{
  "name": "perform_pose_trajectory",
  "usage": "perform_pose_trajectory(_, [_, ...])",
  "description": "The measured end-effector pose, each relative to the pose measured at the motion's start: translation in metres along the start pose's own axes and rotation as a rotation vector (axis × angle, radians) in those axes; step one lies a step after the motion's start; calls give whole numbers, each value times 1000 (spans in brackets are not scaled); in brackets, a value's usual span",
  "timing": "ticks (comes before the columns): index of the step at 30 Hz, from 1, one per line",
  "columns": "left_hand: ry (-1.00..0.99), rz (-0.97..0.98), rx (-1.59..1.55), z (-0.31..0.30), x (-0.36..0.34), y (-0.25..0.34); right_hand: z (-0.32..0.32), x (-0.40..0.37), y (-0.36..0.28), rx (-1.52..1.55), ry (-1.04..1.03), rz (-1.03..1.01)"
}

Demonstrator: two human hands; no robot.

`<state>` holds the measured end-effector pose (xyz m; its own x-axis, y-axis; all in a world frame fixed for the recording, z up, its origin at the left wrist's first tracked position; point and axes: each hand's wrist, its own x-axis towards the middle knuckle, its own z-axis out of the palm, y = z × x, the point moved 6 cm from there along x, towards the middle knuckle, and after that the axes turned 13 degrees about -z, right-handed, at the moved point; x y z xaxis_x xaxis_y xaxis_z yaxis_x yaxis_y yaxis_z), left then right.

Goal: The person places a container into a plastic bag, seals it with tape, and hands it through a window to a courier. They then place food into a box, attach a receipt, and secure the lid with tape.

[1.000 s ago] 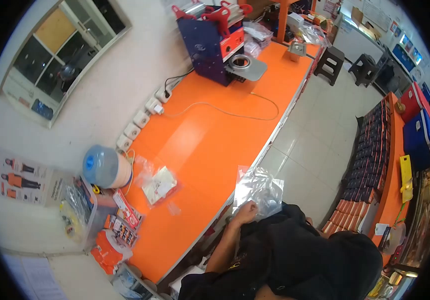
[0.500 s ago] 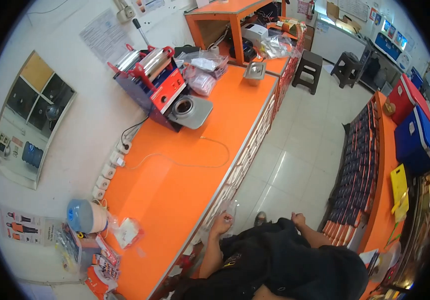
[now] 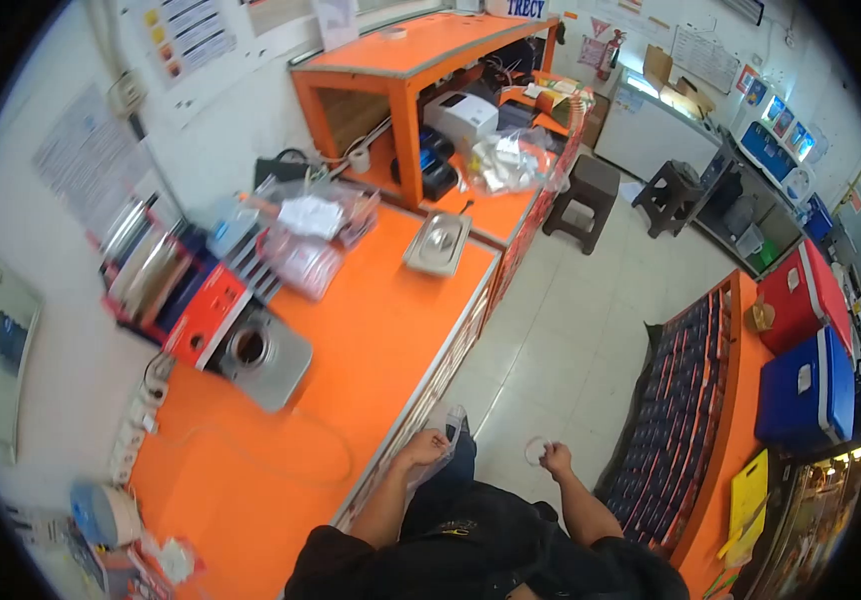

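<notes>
My left hand [image 3: 425, 447] is closed on a clear plastic piece [image 3: 454, 425], which looks like a bag or cup, beside the edge of the orange counter [image 3: 361, 325]. Over the floor, my right hand [image 3: 556, 458] pinches a thin, pale ring [image 3: 536, 450], maybe a lid. To the left on the counter stands a red and blue sealing machine [image 3: 191, 300] with a round opening in its grey plate [image 3: 286, 365]. A steel container [image 3: 438, 243] sits farther back, near the counter edge, and plastic bags [image 3: 311, 235] lie between it and the machine.
Two dark stools [image 3: 585, 200] stand on the tiled floor ahead. To the right, a red cooler [image 3: 804, 298] and a blue cooler [image 3: 801, 390] rest on another orange counter above stacked dark packs [image 3: 671, 420]. An orange shelf [image 3: 411, 55] stands at the back left.
The view has moved forward along the counter, so the machine appears lower and farther left. The pale ring in my right hand now shows. My left hand still holds the clear plastic.
</notes>
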<state>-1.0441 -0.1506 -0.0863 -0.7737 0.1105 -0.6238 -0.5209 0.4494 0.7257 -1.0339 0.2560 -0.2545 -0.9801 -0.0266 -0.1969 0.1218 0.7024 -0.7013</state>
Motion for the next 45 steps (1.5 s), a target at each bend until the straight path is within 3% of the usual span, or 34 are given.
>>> perform_pose_trajectory(1, [2, 94, 47, -4, 32, 21, -21, 19, -13, -5, 10, 7])
perform_pose_trajectory(2, [0, 180, 87, 0, 58, 36, -44, 20, -10, 293, 44, 218])
perform_pose_trajectory(3, [-14, 176, 78, 4, 83, 50, -65, 23, -12, 589, 81, 428])
perform_pose_trajectory(5, [-55, 0, 63, 5, 138, 82, -114, 69, -24, 739, 129, 429])
perform_pose_trajectory(8, [-67, 29, 118, 9, 184, 118, -185, 171, -26, 721, 229, 206])
perform_pose_trajectory(9, [-68, 20, 125, 9, 195, 123, -215, 207, -61, 861, 326, 207])
perform_pose_trajectory(12, [25, -64, 325, 13, 217, 130, -302, 332, -145, 815, 424, 19])
perform_pose_trajectory(14, [74, -165, 270, 21, 233, 95, -349, 421, -198, 810, 485, -47])
perform_pose_trajectory(16, [106, -261, 46, 19, 219, 94, -374, 526, -229, 861, 478, -315])
perform_pose_trajectory(18, [220, -480, -311, 43, 213, 33, -374, 625, -260, 909, 339, -303])
perform_pose_trajectory(19, [247, -513, -319, 49, 197, 52, -363, 664, -274, 943, 277, -288])
perform_pose_trajectory(21, [496, -598, -1103, 74, 159, 91, -334, 732, -303, 932, 145, -249])
perform_pose_trajectory(23, [546, -612, -1130, 105, 156, 109, -301, 787, -317, 876, 26, -225])
perform_pose_trajectory(25, [609, -630, -1174, 139, 148, 124, -239, 828, -328, 829, -367, -368])
perform_pose_trajectory(26, [675, -697, -1063, 152, 143, 129, -217, 849, -332, 776, -351, -560])
perform_pose_trajectory(27, [741, -763, -954, 161, 138, 134, -247, 811, -379, 436, -369, -500])
perform_pose_trajectory(28, [791, -781, -999, 175, 130, 139, -243, 807, -398, 619, -262, -670])
perform_pose_trajectory(29, [871, -752, -1088, 188, 122, 144, -203, 860, -364, 557, -190, -850])
perform_pose_trajectory(31, [1031, -743, -1256, 226, 100, 150, -195, 892, -360, 380, -178, -977])
perform_pose_trajectory(32, [1092, -768, -1237, 243, 88, 151, -223, 882, -387, -11, -33, -1152])
perform_pose_trajectory(33, [1147, -791, -1218, 258, 78, 151, -238, 879, -404, 307, -118, -999])
perform_pose_trajectory(34, [1213, -836, -1253, 279, 70, 149, -282, 823, -459, 409, -57, -1225])
perform_pose_trajectory(35, [1262, -885, -1286, 303, 62, 148, -302, 792, -488, 587, -180, -1274])
perform_pose_trajectory(37, [1418, -770, -1551, 352, 56, 147, -317, 791, -516, 548, -263, -1305])
perform_pose_trajectory(41, [1579, -821, -1750, 408, 57, 174, -332, 743, -580, 460, -253, -1412])
perform_pose_trajectory(44, [1636, -789, -2043, 454, 82, 177, -365, 707, -577, 311, -265, -1467])
perform_pose_trajectory(45, [1745, -695, -2246, 470, 89, 176, -372, 689, -584, 266, -266, -1494])
